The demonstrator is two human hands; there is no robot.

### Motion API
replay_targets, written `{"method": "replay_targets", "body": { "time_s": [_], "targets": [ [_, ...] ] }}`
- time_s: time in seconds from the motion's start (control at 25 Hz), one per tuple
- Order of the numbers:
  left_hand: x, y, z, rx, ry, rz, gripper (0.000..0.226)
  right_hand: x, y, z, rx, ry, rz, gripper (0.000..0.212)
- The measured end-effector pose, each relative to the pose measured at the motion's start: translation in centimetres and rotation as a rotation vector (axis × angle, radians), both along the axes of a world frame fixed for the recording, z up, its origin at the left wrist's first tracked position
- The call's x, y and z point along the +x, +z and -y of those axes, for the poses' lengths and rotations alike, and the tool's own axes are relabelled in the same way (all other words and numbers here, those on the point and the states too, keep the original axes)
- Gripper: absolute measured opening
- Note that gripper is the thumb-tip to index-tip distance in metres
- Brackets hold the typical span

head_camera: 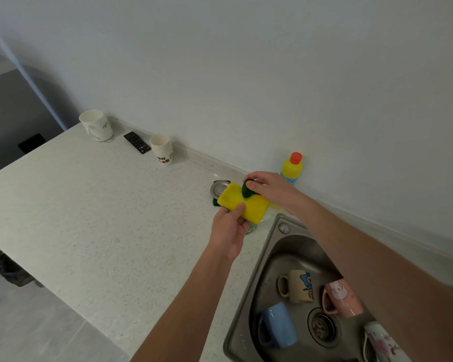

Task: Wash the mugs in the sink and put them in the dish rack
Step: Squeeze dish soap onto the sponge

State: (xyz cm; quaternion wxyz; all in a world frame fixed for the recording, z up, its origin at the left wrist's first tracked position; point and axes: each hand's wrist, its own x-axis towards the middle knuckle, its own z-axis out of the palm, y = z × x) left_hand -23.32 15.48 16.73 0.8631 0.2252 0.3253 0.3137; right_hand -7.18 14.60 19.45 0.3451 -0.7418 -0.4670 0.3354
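The left hand (229, 231) pinched a yellow sponge (242, 203) above the counter (89, 218), thumb on top. The right hand (268, 186) gripped a green bottle tip (247, 188) against the sponge. Well below both hands, four mugs lay in the sink (270, 246): blue (279, 325), cream (297, 286), pink (343, 297), floral white (382, 343).

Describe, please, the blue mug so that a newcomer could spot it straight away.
Start at the steel sink at the counter's right end. Four mugs lie in its basin around the drain. The blue mug lies left of the drain on its side, the only plain, single-coloured one; the others carry pictures or flowers.
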Motion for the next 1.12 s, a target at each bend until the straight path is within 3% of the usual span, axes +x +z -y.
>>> {"method": "replay_targets", "body": {
  "time_s": [0.48, 0.72, 0.88, 1.12],
  "targets": [
    [-0.9, 0.7, -0.1, 0.012, -0.054, -0.025, 0.031, -0.7, 1.1, 0.0, -0.018, -0.063, 0.003, 0.024],
    [-1.5, 0.9, 0.3, 0.064, -0.151, -0.084, 0.031, -1.9, 2.3, 0.7, -0.062, -0.126, 0.152, 0.039],
    [-1.7, 0.6, 1.2, 0.063, -0.235, -0.134, 0.032, -1.9, 2.7, 4.3, -0.008, -0.234, 0.139, 0.029],
    [-0.4, -0.5, 3.6, 0.191, -0.449, -0.255, 0.021, -1.5, -0.5, 13.2, -0.057, -0.444, -0.147, 0.013]
  ]
}}
